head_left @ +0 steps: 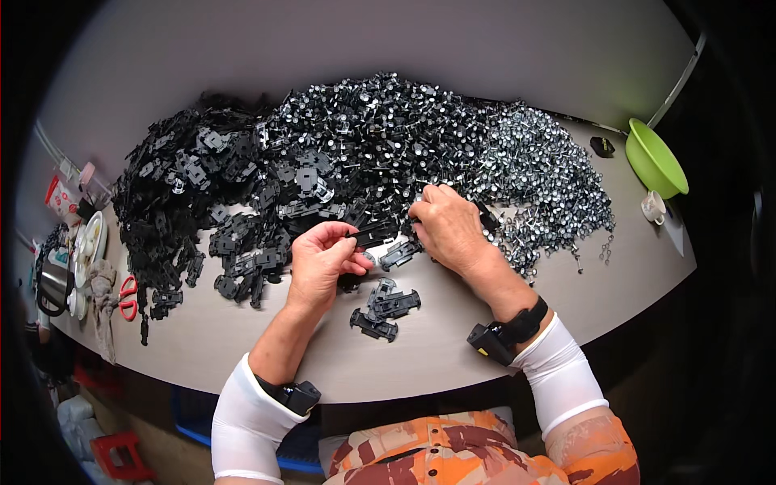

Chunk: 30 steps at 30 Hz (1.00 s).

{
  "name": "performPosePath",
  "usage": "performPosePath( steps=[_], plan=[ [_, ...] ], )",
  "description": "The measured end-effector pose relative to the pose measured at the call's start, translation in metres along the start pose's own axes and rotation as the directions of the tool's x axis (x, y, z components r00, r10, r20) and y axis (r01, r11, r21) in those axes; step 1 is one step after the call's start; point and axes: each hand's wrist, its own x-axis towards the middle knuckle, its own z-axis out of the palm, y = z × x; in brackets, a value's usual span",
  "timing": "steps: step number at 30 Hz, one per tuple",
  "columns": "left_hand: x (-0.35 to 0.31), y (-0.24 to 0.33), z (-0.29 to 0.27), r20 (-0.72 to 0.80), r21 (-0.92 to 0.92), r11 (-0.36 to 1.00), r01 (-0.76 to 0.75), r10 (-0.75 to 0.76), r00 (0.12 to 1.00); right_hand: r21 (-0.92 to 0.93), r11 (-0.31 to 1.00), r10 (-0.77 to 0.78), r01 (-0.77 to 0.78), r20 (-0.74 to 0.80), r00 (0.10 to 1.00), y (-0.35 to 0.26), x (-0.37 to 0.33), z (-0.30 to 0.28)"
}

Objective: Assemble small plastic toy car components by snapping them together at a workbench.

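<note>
My left hand (pixel 323 257) is closed in a pinch on a dark toy car base (pixel 370 235), held over the table in front of the piles. Close beside it, my right hand (pixel 449 226) reaches to the front edge of a heap of small wheel-and-axle pieces (pixel 404 133), its fingers curled together and pointing down. Whatever those fingertips grip is hidden. Another toy car base (pixel 398 255) lies between the two hands. Nearer to me, a few black and grey car bases (pixel 394 305) lie in a small loose group.
Black car bases (pixel 170 190) are heaped at the left. Shiny silver wheel pieces (pixel 546 174) spread at the right. A green bowl (pixel 656 159) and white cup (pixel 653 208) stand far right. Red-handled scissors (pixel 128 297), a cloth (pixel 102 303) and a kettle (pixel 55 287) are at the left edge.
</note>
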Motion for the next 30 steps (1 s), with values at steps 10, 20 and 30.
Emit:
performPosePath(
  steps=[10,20,30],
  plan=[
    [0.000,-0.004,-0.003,-0.023,0.000,1.000,-0.015,0.015,1.000,0.206,0.977,-0.018,0.060,-0.203,0.979,0.015,0.001,-0.009],
    [0.001,-0.005,-0.003,-0.015,0.047,0.998,-0.030,0.031,0.999,0.010,1.000,-0.017,0.018,-0.082,0.997,0.004,0.001,0.001],
    [0.000,-0.006,-0.004,-0.024,0.054,0.998,-0.015,0.017,1.000,0.957,0.140,0.193,-0.255,0.227,0.955,0.002,-0.002,-0.017]
  ],
)
